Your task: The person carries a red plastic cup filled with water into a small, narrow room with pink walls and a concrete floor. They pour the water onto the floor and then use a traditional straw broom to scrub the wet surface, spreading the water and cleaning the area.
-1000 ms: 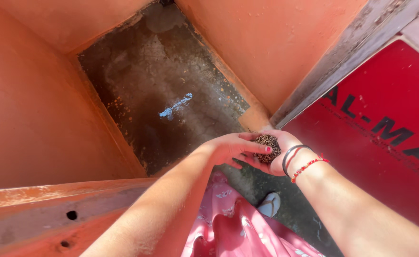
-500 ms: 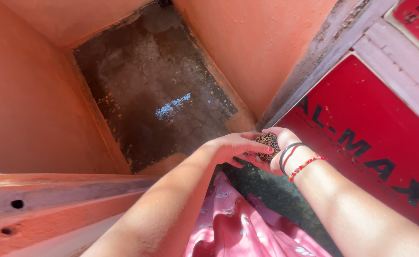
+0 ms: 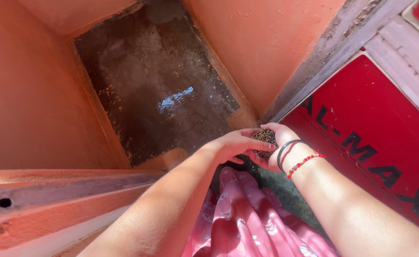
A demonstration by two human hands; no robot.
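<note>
My two hands meet over the near corner of a deep orange metal bin (image 3: 33,95). My right hand (image 3: 277,145), with a black band and a red bead bracelet at the wrist, is cupped around a small heap of brown grainy seeds (image 3: 266,137). My left hand (image 3: 233,145) lies against it, its fingers reaching over the heap and touching the seeds. The bin's dark, crusted bottom (image 3: 147,81) lies far below, with a small wet patch that glints blue.
A worn metal rim (image 3: 323,52) separates the bin from a red panel (image 3: 376,119) with black lettering on the right. A rusty orange ledge with two holes (image 3: 38,195) runs at the lower left. My pink flowered garment (image 3: 247,214) hangs below my arms.
The view has shifted a little; my hands stay together with the seeds, slightly higher in the frame. The foot in a sandal seen earlier is out of view.
</note>
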